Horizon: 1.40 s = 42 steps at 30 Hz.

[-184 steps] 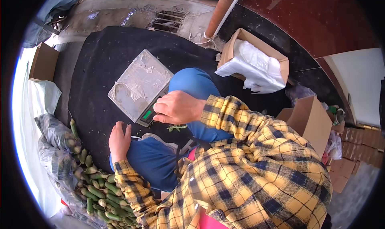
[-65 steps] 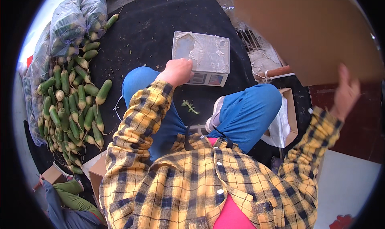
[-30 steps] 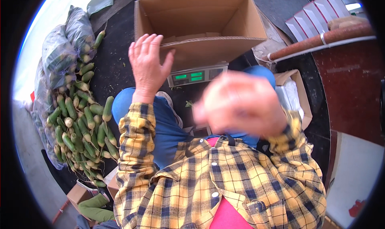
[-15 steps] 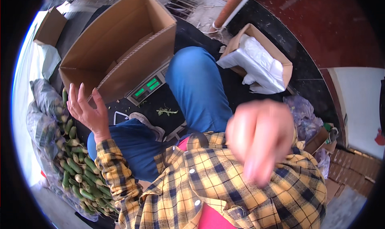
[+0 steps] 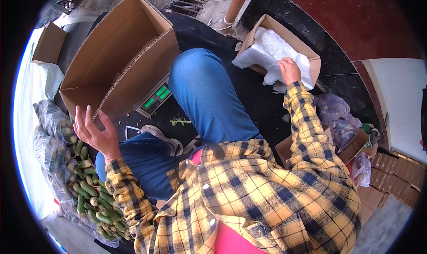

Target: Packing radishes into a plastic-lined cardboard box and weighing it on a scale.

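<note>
My right hand (image 5: 290,70) reaches into a small cardboard box (image 5: 315,60), fingertips pinched on the thin white plastic bags (image 5: 272,42) that fill it and hang over its near side. My left hand (image 5: 95,131) is raised with fingers spread and holds nothing. It is by the lower corner of a large open cardboard box (image 5: 142,74), which has a folded flap or sheet inside. Under that box, a digital scale (image 5: 153,98) shows a lit green display. A heap of green radishes (image 5: 95,200) lies left of my left forearm.
Clear plastic bags of radishes (image 5: 50,147) line the left side. A leafy sprig (image 5: 179,121) lies on the black floor covering by my shoe (image 5: 162,138). At right are a purplish plastic bundle (image 5: 336,116) and stacked flat cardboard (image 5: 398,176). A rusty pole (image 5: 237,7) stands beyond.
My right hand has gone from in front of my chest out to the plastic bags in the small box. My left hand stays open beside the large box.
</note>
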Each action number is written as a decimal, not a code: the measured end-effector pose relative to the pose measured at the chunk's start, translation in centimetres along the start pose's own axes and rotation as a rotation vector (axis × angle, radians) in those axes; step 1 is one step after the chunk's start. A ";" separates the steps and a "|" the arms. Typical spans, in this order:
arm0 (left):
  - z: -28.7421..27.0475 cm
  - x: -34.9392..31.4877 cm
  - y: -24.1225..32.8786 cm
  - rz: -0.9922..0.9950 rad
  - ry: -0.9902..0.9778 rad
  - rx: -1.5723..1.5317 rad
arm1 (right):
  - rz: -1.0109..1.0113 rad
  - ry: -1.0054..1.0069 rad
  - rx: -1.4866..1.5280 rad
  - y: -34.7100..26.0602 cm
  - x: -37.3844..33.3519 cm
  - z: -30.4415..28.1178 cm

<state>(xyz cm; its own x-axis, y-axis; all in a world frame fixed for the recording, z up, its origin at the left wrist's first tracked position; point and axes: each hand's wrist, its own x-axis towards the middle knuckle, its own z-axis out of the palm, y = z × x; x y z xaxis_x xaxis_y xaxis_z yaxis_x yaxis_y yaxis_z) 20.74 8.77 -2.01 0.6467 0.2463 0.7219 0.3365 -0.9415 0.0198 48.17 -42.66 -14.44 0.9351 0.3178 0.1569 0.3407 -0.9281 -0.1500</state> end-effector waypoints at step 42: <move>-0.8 2.1 20.6 -0.324 -0.758 -1.274 | 0.164 0.222 0.525 -3.6 -5.8 -11.1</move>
<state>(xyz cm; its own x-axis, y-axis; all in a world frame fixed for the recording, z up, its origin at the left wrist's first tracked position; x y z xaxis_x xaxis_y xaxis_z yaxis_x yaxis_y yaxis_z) 28.49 -10.31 0.50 0.9855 0.1584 0.0616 -0.0128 -0.2923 0.9562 40.44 -43.31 -3.93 0.9561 0.0773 0.2827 0.2488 -0.7236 -0.6438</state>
